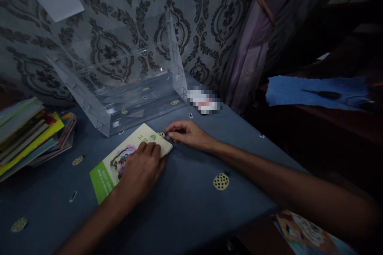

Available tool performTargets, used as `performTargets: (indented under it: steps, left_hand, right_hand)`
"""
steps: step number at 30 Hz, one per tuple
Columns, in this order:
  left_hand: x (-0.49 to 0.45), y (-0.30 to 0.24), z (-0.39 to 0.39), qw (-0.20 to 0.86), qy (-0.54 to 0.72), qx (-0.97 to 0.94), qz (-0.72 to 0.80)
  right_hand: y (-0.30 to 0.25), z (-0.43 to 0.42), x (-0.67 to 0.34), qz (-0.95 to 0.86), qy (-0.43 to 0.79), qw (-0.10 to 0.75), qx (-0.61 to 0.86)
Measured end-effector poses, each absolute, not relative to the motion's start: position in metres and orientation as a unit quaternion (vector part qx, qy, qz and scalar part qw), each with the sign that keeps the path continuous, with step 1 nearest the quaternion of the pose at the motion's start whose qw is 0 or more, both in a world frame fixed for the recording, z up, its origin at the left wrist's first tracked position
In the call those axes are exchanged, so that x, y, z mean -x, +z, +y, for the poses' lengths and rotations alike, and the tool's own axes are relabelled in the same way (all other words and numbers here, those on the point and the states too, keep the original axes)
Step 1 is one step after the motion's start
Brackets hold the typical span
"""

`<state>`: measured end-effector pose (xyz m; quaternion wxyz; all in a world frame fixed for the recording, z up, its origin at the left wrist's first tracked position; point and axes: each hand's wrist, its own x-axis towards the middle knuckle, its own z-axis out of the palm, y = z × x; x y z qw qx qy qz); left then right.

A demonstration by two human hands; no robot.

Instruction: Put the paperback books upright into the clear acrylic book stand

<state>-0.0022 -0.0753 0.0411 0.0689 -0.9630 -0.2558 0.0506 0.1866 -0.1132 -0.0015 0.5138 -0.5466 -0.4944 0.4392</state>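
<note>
A book (109,161) with a cream and green cover and a coloured picture lies slanted on the dark blue tablecloth. My left hand (142,167) is on its cover, fingers bent over the top and thumb at the right edge, holding it. Just beyond the book's right corner is my right hand (190,133), its fingers loosely curled and the thumb slightly apart from the index fingertip; nothing shows between them. Behind the book stands a clear plastic rack (104,121), with no books in it.
Several stacked books and booklets (32,139) lie at the left. A blurred-out item (205,101) sits right of the rack. A patterned wall and a tied purple curtain (247,63) stand behind. Scissors (321,94) lie on blue material (287,89) at the right.
</note>
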Motion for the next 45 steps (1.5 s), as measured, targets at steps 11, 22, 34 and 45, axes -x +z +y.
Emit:
performTargets:
  steps: [11,22,34,45]
  left_hand:
    - [0.000,0.049,-0.075,0.069,0.063,0.959,-0.268]
    - [0.003,0.044,-0.076,0.067,0.044,0.964,-0.255]
    - [0.040,0.036,-0.060,0.033,-0.009,0.981,-0.189]
    - [0.130,0.022,-0.039,0.023,-0.040,0.944,-0.326]
  right_hand:
    - [-0.002,-0.115,-0.186,-0.500,0.452,0.526,0.519]
    - [0.002,-0.117,-0.185,-0.499,0.437,0.527,0.531]
    - [-0.007,-0.123,-0.181,-0.644,0.381,0.415,0.518]
    - [-0.013,-0.113,-0.181,-0.670,0.274,0.440,0.532]
